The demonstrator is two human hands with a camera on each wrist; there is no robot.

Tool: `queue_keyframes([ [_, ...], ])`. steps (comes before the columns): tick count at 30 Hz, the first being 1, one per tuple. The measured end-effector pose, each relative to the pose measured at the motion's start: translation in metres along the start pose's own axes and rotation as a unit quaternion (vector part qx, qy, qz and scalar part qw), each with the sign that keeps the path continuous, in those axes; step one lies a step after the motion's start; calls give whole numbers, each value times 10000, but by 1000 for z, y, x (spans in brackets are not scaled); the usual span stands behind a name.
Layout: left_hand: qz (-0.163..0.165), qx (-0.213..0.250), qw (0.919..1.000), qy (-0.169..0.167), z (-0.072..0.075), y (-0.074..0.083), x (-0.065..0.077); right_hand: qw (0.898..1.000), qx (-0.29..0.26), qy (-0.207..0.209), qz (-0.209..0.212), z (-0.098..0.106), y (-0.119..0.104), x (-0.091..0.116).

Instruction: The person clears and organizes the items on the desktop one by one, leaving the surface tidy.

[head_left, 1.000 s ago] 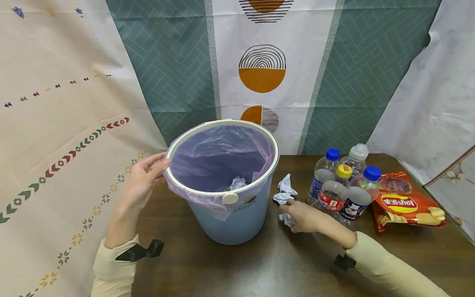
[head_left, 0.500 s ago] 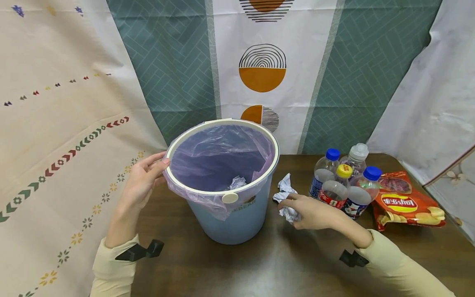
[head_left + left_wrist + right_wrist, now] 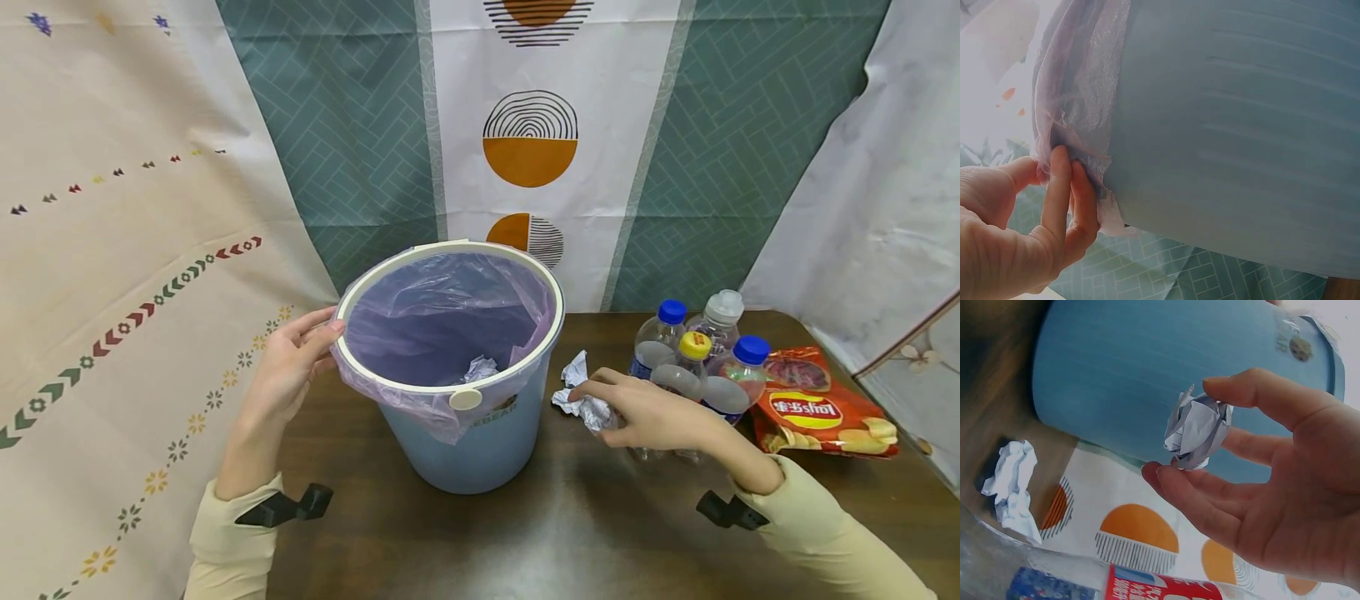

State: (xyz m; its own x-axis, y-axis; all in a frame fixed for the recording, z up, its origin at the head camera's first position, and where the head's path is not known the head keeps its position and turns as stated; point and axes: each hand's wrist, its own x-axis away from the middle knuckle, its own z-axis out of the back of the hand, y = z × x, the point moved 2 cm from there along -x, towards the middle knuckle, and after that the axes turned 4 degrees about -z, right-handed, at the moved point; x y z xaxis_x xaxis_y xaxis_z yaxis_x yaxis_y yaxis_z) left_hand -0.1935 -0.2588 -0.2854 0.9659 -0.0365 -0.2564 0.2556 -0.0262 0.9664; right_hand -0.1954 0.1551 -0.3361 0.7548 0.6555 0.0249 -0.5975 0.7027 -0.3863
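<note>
A blue trash bin (image 3: 468, 454) with a cream rim stands upright on the table, lined with a thin purple bag (image 3: 442, 287). My left hand (image 3: 285, 367) pinches the bin's left rim, thumb on top and fingers against the outside over the bag's fold (image 3: 1088, 81). To the right of the bin, my right hand (image 3: 648, 412) holds a crumpled paper ball (image 3: 1196, 428) between thumb and fingertips. Another crumpled paper (image 3: 1013, 484) lies on the table behind it. Inside the bin shows more crumpled paper (image 3: 480, 369).
Several plastic bottles with blue, yellow and clear caps, among them a yellow-capped bottle (image 3: 678, 375), stand just behind my right hand. A red Lay's chip bag (image 3: 821, 408) lies at the right. Patterned curtain cloth (image 3: 375, 117) hangs behind the brown table (image 3: 480, 550).
My right hand has gripped the nearest crumpled paper and lifted it, moving slightly up and right. The left hand stays on the rim.
</note>
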Motion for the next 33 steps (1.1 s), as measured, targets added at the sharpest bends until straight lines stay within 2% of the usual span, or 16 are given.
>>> queue_keyframes([
  [11,30,82,10000,-46,0,0,-1,9995,-34,303,1,5,3,0],
  [19,-12,190,9998,-79,1,-1,-2,9992,-125,371,114,5,5,0],
  [26,-72,162,9997,-142,0,-1,-1,9966,-182,744,297,8,3,0],
  [33,-39,223,9997,-124,1,-2,-2,9918,-349,1204,240,13,0,-1],
])
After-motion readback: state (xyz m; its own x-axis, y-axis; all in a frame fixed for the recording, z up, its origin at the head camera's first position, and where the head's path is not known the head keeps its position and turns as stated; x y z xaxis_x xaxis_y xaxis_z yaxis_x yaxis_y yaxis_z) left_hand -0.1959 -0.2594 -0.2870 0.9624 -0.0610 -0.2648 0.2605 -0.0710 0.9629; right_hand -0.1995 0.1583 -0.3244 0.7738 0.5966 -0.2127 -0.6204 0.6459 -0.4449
